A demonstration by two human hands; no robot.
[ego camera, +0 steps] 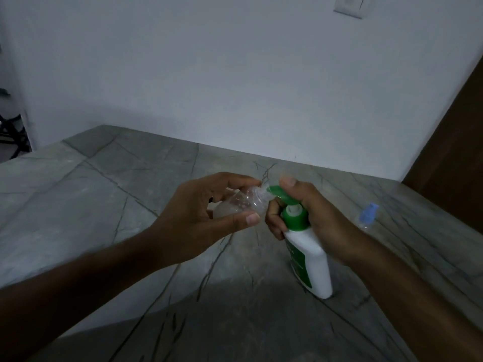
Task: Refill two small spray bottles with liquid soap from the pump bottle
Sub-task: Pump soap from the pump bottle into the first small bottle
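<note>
My left hand point(201, 218) grips a small clear spray bottle point(243, 203) with its cap off, tilted so its open neck meets the green nozzle of the pump bottle. The white pump bottle point(309, 257) with a green collar and pump head stands on the counter. My right hand point(311, 215) wraps around its neck, thumb on top of the pump head. A second small clear bottle with a blue spray cap point(367, 215) lies on the counter to the right, beyond my right wrist.
The grey veined stone counter point(130, 205) runs to a white wall at the back. A dark wooden door point(454, 142) stands at the right. A wall plate point(349, 5) sits high on the wall.
</note>
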